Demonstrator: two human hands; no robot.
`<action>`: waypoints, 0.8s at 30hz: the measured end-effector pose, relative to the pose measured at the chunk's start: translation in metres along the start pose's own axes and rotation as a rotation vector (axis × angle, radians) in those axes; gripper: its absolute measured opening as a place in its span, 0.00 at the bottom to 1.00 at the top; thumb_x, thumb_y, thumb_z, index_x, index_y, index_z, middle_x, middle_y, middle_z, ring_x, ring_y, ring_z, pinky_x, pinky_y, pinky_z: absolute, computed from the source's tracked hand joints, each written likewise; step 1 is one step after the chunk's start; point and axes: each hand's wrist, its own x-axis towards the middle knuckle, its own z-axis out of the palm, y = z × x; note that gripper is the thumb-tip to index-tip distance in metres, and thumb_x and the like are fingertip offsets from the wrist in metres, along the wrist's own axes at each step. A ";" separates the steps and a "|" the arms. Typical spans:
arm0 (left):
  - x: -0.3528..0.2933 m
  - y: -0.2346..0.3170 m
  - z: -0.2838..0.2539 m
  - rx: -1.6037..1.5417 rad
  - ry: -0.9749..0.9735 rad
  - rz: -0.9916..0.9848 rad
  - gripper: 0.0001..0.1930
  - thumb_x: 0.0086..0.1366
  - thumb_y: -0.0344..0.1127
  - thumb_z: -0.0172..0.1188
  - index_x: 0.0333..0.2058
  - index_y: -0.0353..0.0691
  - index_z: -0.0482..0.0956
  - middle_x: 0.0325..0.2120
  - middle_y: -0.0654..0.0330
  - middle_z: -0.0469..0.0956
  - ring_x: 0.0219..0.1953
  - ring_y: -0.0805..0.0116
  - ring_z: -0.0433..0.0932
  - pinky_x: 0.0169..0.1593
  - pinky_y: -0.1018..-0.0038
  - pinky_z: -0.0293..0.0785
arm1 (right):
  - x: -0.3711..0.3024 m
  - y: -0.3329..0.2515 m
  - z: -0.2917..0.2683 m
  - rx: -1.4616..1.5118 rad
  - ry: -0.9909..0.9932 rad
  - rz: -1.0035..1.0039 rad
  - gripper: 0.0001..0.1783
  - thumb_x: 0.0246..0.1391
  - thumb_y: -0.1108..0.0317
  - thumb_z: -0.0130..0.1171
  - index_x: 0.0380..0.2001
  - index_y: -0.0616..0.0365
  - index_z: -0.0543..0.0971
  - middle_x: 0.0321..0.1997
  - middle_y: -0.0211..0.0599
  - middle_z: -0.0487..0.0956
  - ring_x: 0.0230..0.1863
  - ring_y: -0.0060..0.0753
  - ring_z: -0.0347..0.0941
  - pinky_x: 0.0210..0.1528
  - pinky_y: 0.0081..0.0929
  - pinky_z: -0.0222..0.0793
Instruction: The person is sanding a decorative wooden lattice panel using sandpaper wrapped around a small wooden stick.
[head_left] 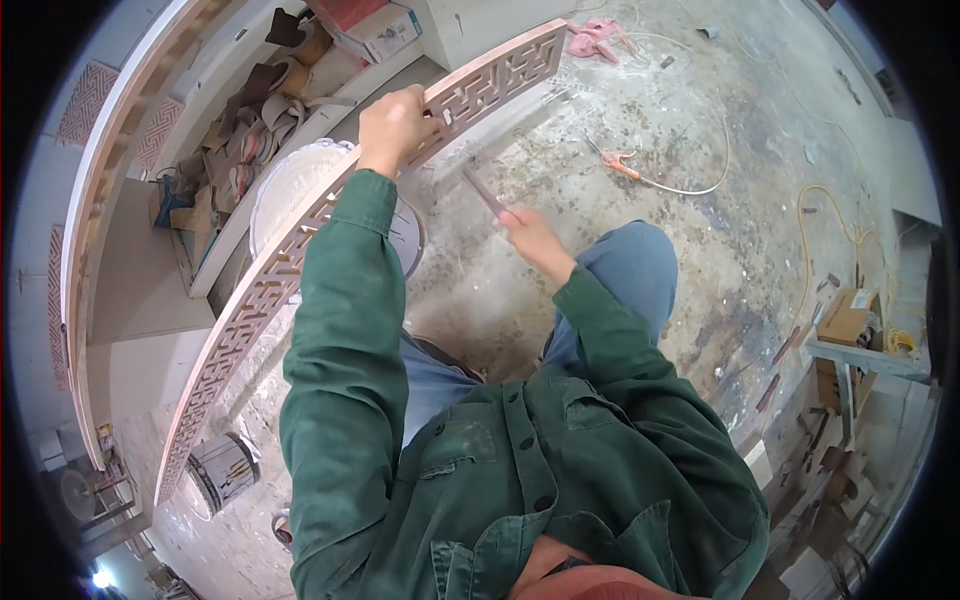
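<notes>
A long, narrow wooden lattice panel (488, 58) with a cut-out geometric pattern stands on edge, running from the lower left to the upper middle. My left hand (395, 128) is closed over its top edge, fingers curled toward the lattice face. In my right hand (536, 240) is a thin, flat stick-like tool (483, 192), perhaps a file; slight blur hides its exact kind. The tool points up and left toward the panel, apart from it. Part of the panel crosses in front of a white-rimmed bucket (287, 185).
An orange air blow gun (620, 163) with a pale hose lies on the stained floor. Beyond it sits a pink cloth (594, 38). Another bucket (222, 475) stands at lower left. Shelves with sandpaper scraps (270, 125) line the left; a cardboard box (848, 315) is at right.
</notes>
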 end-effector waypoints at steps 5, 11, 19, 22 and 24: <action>-0.018 -0.019 -0.009 -0.001 -0.030 0.000 0.19 0.44 0.49 0.69 0.29 0.41 0.77 0.29 0.53 0.81 0.36 0.52 0.80 0.37 0.60 0.74 | -0.030 -0.045 -0.020 -0.197 0.125 -0.077 0.16 0.59 0.55 0.51 0.32 0.58 0.74 0.28 0.52 0.76 0.34 0.59 0.73 0.34 0.46 0.66; -0.021 -0.013 -0.018 0.048 -0.066 -0.094 0.21 0.45 0.51 0.70 0.29 0.40 0.78 0.28 0.53 0.81 0.35 0.53 0.80 0.37 0.61 0.73 | -0.002 -0.082 -0.017 -0.206 0.181 -0.333 0.14 0.60 0.57 0.50 0.32 0.57 0.72 0.27 0.54 0.76 0.32 0.63 0.72 0.33 0.51 0.65; -0.019 -0.018 -0.010 0.029 -0.061 -0.090 0.22 0.43 0.52 0.70 0.30 0.41 0.80 0.30 0.53 0.81 0.36 0.54 0.80 0.39 0.62 0.75 | 0.049 -0.049 0.012 -0.343 0.258 -0.373 0.13 0.63 0.56 0.46 0.36 0.55 0.68 0.27 0.57 0.76 0.32 0.68 0.71 0.32 0.57 0.63; -0.020 -0.017 -0.011 0.023 -0.038 -0.080 0.21 0.43 0.52 0.70 0.30 0.41 0.81 0.29 0.54 0.81 0.36 0.54 0.80 0.39 0.62 0.75 | 0.055 -0.039 0.023 -0.329 0.277 -0.376 0.13 0.63 0.56 0.45 0.37 0.54 0.68 0.27 0.57 0.76 0.32 0.68 0.71 0.33 0.58 0.63; -0.020 -0.018 -0.011 0.009 -0.028 -0.083 0.21 0.43 0.52 0.70 0.30 0.42 0.81 0.29 0.54 0.81 0.36 0.53 0.80 0.39 0.62 0.75 | 0.055 -0.031 0.029 -0.327 0.279 -0.390 0.13 0.64 0.56 0.45 0.38 0.54 0.68 0.27 0.57 0.76 0.32 0.68 0.71 0.33 0.58 0.63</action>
